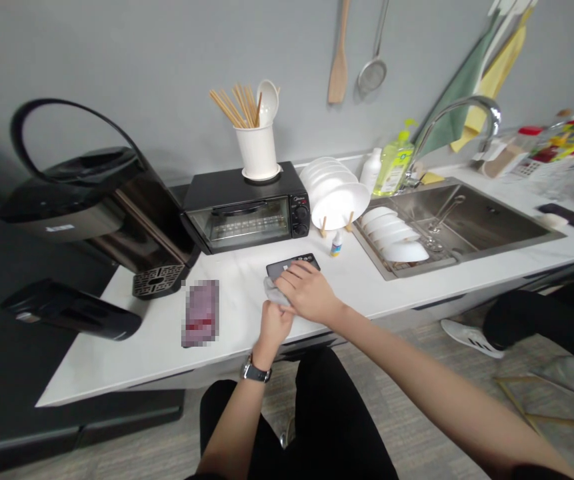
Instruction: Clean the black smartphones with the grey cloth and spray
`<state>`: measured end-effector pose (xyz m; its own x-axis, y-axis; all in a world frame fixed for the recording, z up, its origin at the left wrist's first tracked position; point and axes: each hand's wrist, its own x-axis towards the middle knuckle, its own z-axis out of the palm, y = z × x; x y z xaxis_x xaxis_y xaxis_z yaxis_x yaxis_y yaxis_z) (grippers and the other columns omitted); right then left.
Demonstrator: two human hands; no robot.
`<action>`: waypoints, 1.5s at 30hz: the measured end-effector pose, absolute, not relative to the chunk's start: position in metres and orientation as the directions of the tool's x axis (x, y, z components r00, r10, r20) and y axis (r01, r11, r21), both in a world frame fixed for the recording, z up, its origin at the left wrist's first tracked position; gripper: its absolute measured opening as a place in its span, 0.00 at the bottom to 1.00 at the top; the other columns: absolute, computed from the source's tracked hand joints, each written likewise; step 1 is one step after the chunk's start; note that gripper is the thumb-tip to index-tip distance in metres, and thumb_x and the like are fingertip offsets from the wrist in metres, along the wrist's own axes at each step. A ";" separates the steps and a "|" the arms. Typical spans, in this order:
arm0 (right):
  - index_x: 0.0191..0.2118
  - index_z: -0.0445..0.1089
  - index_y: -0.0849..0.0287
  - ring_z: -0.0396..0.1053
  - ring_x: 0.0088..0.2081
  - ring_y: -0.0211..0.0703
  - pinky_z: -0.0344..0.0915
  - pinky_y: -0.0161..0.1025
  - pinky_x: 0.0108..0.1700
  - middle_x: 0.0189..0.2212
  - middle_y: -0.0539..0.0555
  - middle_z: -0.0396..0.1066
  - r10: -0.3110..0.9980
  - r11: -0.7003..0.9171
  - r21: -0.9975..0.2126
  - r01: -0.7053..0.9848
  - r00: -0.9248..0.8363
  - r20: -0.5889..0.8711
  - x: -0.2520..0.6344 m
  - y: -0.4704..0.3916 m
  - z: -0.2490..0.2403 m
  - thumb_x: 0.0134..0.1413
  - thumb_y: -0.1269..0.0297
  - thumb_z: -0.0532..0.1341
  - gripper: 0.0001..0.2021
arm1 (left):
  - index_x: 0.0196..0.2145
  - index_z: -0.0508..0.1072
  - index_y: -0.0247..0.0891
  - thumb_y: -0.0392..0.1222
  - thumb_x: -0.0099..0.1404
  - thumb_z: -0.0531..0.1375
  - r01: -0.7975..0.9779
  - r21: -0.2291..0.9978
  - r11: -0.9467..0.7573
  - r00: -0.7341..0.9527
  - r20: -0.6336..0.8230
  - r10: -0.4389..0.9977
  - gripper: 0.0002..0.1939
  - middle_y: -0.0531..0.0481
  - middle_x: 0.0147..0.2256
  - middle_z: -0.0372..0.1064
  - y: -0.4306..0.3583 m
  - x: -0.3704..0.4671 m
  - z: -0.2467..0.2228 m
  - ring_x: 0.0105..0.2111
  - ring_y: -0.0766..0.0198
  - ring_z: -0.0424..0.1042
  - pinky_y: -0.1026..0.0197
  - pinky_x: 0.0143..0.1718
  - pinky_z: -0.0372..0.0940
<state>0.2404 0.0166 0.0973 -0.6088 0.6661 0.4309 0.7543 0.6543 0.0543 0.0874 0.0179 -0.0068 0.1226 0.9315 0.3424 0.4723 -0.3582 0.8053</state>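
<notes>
A flat, dark, phone-like device [294, 263] with small round details at its right end lies on the white counter, partly covered by my right hand. My right hand [304, 290] presses down a crumpled grey cloth [273, 292] at the device's near left side, its fingers bent over the cloth. Just below, my left hand [275, 321] is closed and touches the right hand; whatever it grips is hidden. A small white bottle [336, 244] with a blue and yellow label stands upright to the right of the device.
Behind the hands is a toaster oven [249, 217] with a utensil holder [257, 152] on top. A drinks machine [111, 207], a dark bottle [71, 309] and a blurred-out item [201, 312] are left. Plates [337, 193] and a sink [507, 220] with bowls are right. Another person's leg [527, 327] shows.
</notes>
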 end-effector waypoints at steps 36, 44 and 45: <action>0.34 0.68 0.56 0.69 0.30 0.46 0.67 0.40 0.34 0.27 0.53 0.71 0.883 0.195 -0.725 0.661 0.203 0.422 0.283 0.026 0.025 0.76 0.51 0.38 0.27 | 0.52 0.83 0.39 0.44 0.73 0.62 0.350 0.855 -0.382 0.273 0.296 0.915 0.15 0.45 0.51 0.83 0.013 0.071 -0.019 0.50 0.54 0.83 0.55 0.56 0.75; 0.48 0.74 0.59 0.68 0.57 0.60 0.59 0.66 0.66 0.48 0.67 0.76 0.801 0.079 -0.682 0.727 0.361 0.477 0.285 0.018 -0.019 0.75 0.56 0.42 0.24 | 0.49 0.85 0.44 0.42 0.71 0.66 0.416 0.850 -0.325 0.217 0.254 0.943 0.11 0.48 0.46 0.85 0.013 0.069 -0.019 0.45 0.53 0.84 0.56 0.50 0.75; 0.49 0.75 0.60 0.67 0.58 0.61 0.54 0.71 0.68 0.49 0.67 0.76 0.797 0.072 -0.674 0.735 0.363 0.482 0.283 0.015 -0.018 0.75 0.57 0.44 0.23 | 0.48 0.85 0.44 0.42 0.70 0.66 0.422 0.848 -0.321 0.217 0.250 0.944 0.11 0.48 0.46 0.85 0.013 0.069 -0.019 0.44 0.53 0.84 0.57 0.49 0.75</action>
